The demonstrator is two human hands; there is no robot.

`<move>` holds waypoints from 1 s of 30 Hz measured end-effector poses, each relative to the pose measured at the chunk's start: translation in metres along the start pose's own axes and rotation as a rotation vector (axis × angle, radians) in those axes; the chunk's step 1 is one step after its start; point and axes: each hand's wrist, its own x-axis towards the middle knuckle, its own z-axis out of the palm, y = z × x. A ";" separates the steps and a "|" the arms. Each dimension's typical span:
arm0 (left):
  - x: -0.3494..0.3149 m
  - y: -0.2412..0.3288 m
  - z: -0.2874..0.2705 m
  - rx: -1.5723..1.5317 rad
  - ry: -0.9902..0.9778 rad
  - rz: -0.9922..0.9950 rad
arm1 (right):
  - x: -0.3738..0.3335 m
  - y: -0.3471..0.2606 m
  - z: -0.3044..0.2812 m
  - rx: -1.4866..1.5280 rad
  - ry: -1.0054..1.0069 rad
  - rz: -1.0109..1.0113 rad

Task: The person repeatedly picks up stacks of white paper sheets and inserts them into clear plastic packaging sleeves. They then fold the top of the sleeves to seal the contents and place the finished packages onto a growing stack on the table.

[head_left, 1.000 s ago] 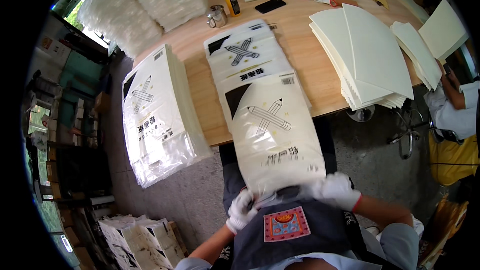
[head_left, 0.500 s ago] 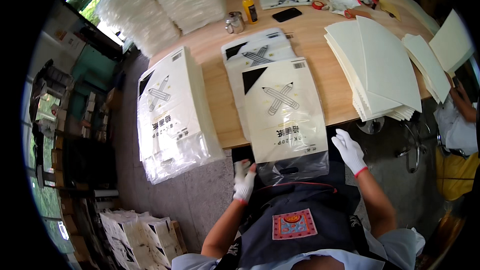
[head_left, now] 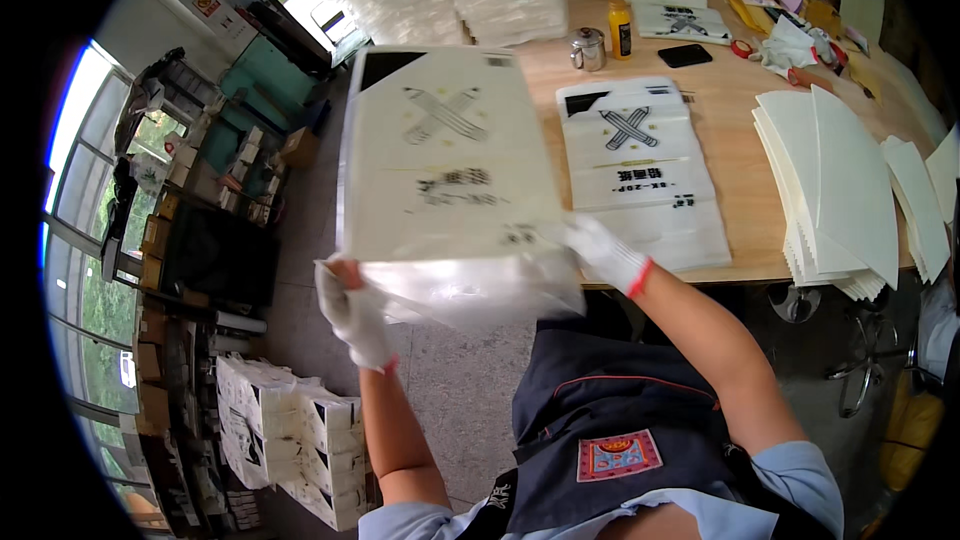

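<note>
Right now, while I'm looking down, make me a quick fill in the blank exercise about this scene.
The left hand and right hand are at the cream package, printed with two crossed ____.
The right glove's cuff is coloured ____.
In the picture, the metal pot stands to the ____ of the nearest orange bottle.

Missing words: pencils; red; left.
</note>
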 end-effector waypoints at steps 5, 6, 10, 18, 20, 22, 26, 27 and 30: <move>0.004 -0.127 -0.101 0.403 0.111 -0.357 | 0.062 0.008 0.081 -0.517 0.258 0.115; -0.013 -0.150 -0.112 0.576 0.102 -0.327 | 0.049 -0.004 0.101 -0.645 0.347 0.161; -0.053 -0.140 -0.038 0.317 0.126 -0.615 | 0.025 0.043 0.066 -0.505 0.304 -0.210; -0.184 -0.108 0.111 0.306 -0.744 -0.320 | -0.133 0.106 -0.005 -0.246 0.171 0.329; -0.169 -0.097 0.161 0.450 -0.796 -0.089 | -0.151 0.092 -0.014 -0.287 0.281 0.321; -0.148 -0.087 0.215 0.397 -0.708 0.088 | -0.157 0.078 -0.015 -0.293 0.321 0.285; -0.128 -0.125 0.293 0.603 -0.926 0.214 | -0.169 0.063 -0.017 -0.254 0.360 0.225; -0.121 -0.125 0.304 0.652 -1.030 0.198 | -0.175 0.066 -0.022 -0.258 0.357 0.193; -0.096 -0.108 0.317 0.675 -1.277 -0.191 | -0.188 0.074 -0.036 -0.161 0.412 0.209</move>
